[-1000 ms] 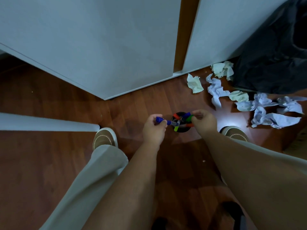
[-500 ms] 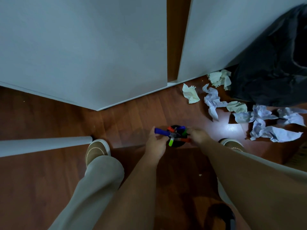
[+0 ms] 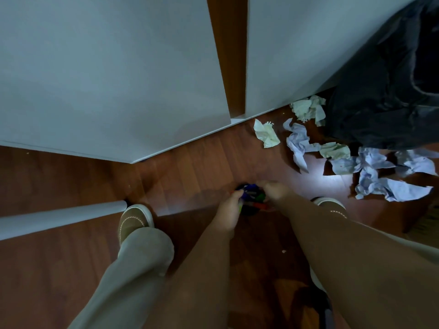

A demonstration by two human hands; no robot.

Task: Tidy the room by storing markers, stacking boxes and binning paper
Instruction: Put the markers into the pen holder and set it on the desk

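Observation:
A black marker holder stands on the wooden floor between my feet, packed with coloured markers. My left hand sits at its left side, fingers curled, pinching a blue marker whose end lies over the holder's mouth. My right hand is curled round the holder's right rim. The picture is blurred here, so the fingertips are unclear. Several crumpled paper balls lie on the floor to the right. A black bin bag slumps behind them.
White cabinet panels rise just beyond the holder, with a narrow wooden gap between them. A white tube-like leg runs in from the left, ending beside my left shoe. My right shoe is near the papers.
Both hands have sunk lower toward the floor with the holder. The blue marker in my left hand has swung in from the left over the holder's mouth. The view has tilted.

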